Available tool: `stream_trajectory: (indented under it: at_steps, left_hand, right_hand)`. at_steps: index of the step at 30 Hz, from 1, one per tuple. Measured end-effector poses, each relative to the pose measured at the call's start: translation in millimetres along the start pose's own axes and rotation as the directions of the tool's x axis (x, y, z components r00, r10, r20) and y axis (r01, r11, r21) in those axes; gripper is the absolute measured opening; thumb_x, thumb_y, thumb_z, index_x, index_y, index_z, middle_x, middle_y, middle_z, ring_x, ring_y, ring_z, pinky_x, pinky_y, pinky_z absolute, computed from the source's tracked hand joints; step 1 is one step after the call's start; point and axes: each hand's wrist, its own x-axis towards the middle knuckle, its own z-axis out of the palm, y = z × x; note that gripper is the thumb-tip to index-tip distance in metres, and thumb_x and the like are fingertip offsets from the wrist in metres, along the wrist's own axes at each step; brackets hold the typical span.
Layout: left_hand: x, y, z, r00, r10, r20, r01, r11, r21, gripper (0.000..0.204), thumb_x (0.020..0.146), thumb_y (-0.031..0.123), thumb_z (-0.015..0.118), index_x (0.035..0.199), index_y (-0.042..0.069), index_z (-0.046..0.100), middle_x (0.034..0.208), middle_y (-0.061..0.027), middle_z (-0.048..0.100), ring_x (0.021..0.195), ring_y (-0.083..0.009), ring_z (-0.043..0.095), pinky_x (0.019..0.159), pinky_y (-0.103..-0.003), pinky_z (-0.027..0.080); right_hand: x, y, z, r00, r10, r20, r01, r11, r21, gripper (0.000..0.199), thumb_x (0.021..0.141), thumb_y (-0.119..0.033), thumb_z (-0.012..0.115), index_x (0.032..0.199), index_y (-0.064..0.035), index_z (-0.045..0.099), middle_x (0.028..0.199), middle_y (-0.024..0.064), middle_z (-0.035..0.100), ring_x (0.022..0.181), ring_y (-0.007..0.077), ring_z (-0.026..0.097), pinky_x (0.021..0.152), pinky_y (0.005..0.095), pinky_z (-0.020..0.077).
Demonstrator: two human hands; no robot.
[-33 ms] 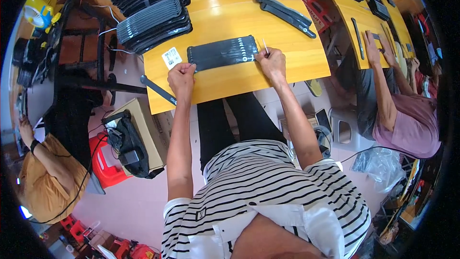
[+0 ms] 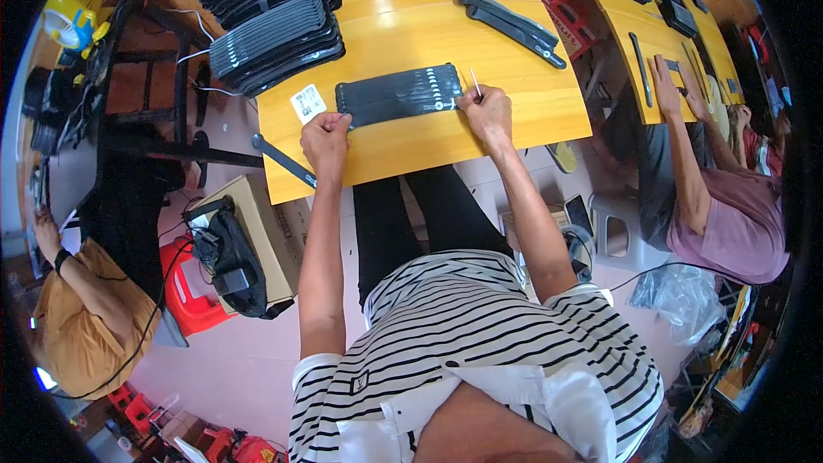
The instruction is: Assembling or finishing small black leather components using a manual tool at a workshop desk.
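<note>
On the yellow worktable [image 2: 411,154] a flat black panel [image 2: 399,94] lies crosswise, apparently unmoved; the left hand [image 2: 326,139] pinches its left end, the right hand [image 2: 487,111] its right end, gripping perhaps a thin white stick [image 2: 474,82]

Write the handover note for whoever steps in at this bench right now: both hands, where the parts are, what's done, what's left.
Left hand: closed on the left end of the black slotted panel, near a small white label card.
Right hand: at the panel's right end, pinching a thin white stick.
Panel lies flat near the front edge of the yellow table.
Stacks of like black panels sit at the table's far left; two long black strips lie at the far right.
Done: one panel laid out. Left: cannot tell how far the work on it has got.
</note>
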Motion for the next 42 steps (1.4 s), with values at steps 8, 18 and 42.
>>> stream_trajectory:
  at_steps: [8,18,42]
  left_hand:
    - [-0.3,2.6,-0.8,1.000,0.000,-0.008,0.001,1.000,0.032,0.015,0.073,0.013,0.069,0.076,-0.001,0.065,0.061,-0.0055,0.060,0.047,-0.0123,0.054,0.045,-0.026,0.045]
    - [1.6,-1.7,3.2,0.997,0.062,-0.043,-0.059,0.996,0.068,0.016,0.073,0.014,0.070,0.074,-0.001,0.065,0.060,-0.0045,0.059,0.045,-0.0112,0.052,0.045,-0.026,0.041]
    - [-0.8,-2.6,6.1,0.992,0.113,-0.062,-0.104,0.985,0.138,0.016,0.075,0.014,0.068,0.074,-0.001,0.063,0.058,-0.0030,0.057,0.042,-0.0092,0.049,0.041,-0.025,0.038]
  right_hand:
    - [-2.5,-3.0,-0.6,0.999,-0.029,-0.033,0.028,0.999,-0.026,0.018,0.067,-0.021,0.069,0.065,-0.0040,0.063,0.061,0.0136,0.062,0.059,0.0285,0.061,0.058,0.0379,0.0477]
    - [-1.8,-2.6,-1.4,1.000,-0.009,-0.019,0.008,1.000,-0.012,0.018,0.068,-0.020,0.065,0.066,-0.0026,0.063,0.062,0.0157,0.061,0.061,0.0303,0.062,0.060,0.0391,0.0481]
    - [-2.2,-1.7,-1.3,0.997,-0.074,-0.018,0.074,0.997,-0.039,0.016,0.070,-0.017,0.060,0.067,-0.0010,0.062,0.063,0.0192,0.060,0.063,0.0347,0.061,0.060,0.0418,0.0482]
